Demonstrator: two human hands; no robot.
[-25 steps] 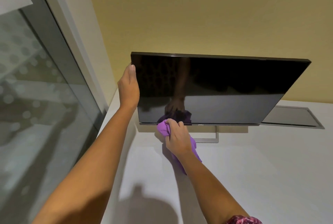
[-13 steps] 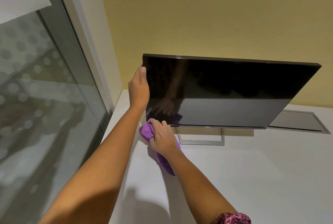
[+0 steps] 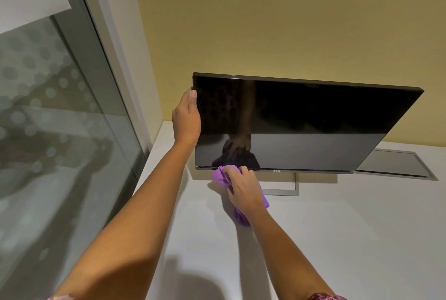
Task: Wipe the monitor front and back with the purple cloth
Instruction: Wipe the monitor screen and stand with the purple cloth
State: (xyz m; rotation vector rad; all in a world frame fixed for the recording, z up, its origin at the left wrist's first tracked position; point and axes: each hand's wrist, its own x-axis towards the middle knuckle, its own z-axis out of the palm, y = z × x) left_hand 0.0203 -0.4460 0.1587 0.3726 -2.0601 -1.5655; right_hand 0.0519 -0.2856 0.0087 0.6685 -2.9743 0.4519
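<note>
The black monitor (image 3: 313, 121) stands on a white desk (image 3: 350, 239), its dark screen tilted and facing me. My left hand (image 3: 186, 118) grips the monitor's left edge near the top corner, thumb on the front rim and fingers hidden behind. My right hand (image 3: 243, 189) holds the bunched purple cloth (image 3: 220, 175) against the bottom bezel, left of the logo. Part of the cloth hangs down under my wrist toward the desk. Hand and cloth are mirrored in the screen.
The monitor's thin grey stand frame (image 3: 282, 192) rests on the desk beneath the screen. A grey flap panel (image 3: 395, 163) lies flush in the desk at the back right. A glass partition (image 3: 60, 142) runs along the left; a yellow wall (image 3: 289, 22) stands behind.
My right hand slid the cloth left to the bottom-left corner, then back right along the bottom bezel. My left hand kept its hold on the left edge. The view shifted slightly.
</note>
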